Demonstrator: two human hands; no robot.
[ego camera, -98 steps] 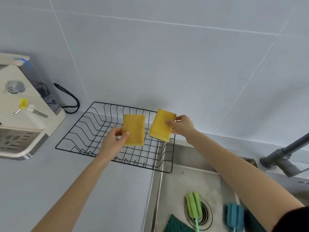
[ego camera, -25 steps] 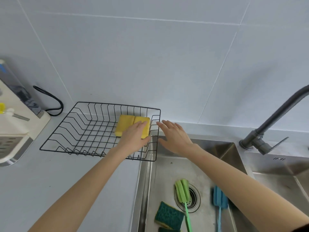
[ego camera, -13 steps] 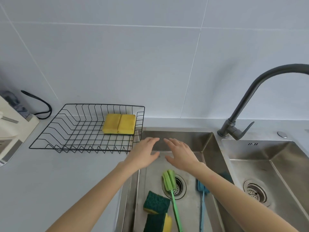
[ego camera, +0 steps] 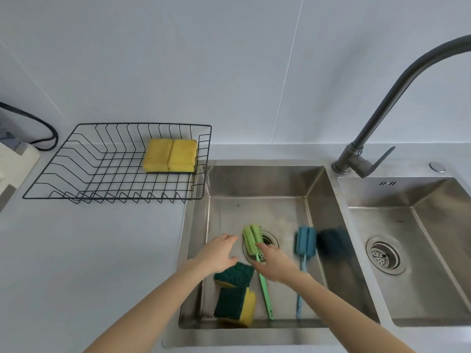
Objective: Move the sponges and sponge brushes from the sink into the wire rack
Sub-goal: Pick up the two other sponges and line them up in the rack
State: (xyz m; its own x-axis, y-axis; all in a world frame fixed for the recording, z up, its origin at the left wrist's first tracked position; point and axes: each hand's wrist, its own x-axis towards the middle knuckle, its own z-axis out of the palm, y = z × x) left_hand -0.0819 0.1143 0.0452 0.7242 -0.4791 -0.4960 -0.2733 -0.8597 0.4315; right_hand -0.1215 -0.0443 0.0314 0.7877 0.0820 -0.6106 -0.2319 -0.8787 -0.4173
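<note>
I see a brushed stainless sink (ego camera: 262, 184), dully reflective, beside a thin black-coated wire rack (ego camera: 76, 171) on a smooth matt grey counter (ego camera: 89, 250). The yellow sponges (ego camera: 170, 155) look soft and porous; the green scouring pads (ego camera: 235, 275) look coarse and fibrous. Both brushes (ego camera: 252, 236) have foam heads on smooth plastic handles. The tap (ego camera: 397, 90) is matt dark metal, the wall tiles (ego camera: 178, 59) faintly glossy.

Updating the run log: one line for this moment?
rack: two yellow sponges | sink: four items | left hand, right hand: empty, reaching
</note>
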